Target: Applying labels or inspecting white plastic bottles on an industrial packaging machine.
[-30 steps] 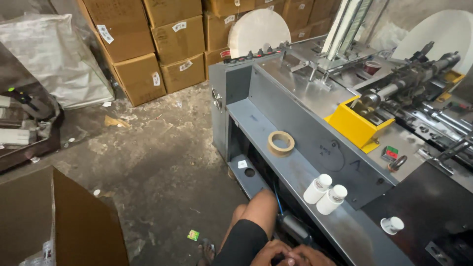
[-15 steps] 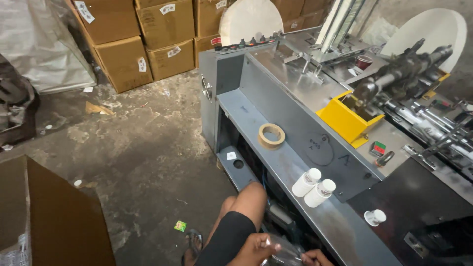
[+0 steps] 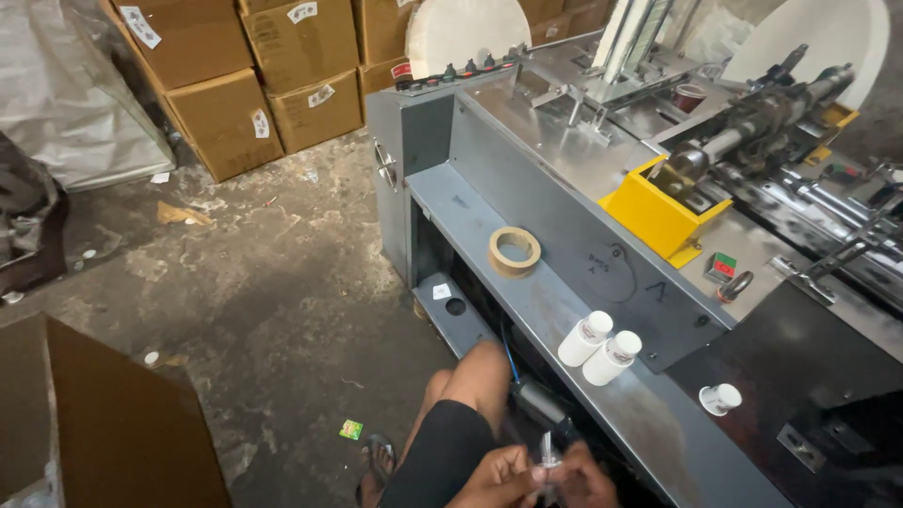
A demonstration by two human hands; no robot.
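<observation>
Both the left hand (image 3: 503, 478) and right hand (image 3: 578, 480) pinch a small clear plastic piece (image 3: 546, 453) between their fingertips; it appears light and thin, so grip its edges gently

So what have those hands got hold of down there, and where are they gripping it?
Both hands, left hand and right hand, pinch a small clear item between the fingertips at its lower end; what it is cannot be told.

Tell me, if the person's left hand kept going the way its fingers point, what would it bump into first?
The left hand points right, so it would probably meet the small clear piece pinched between both hands, then the right hand. Depth is hard to judge here.
</observation>
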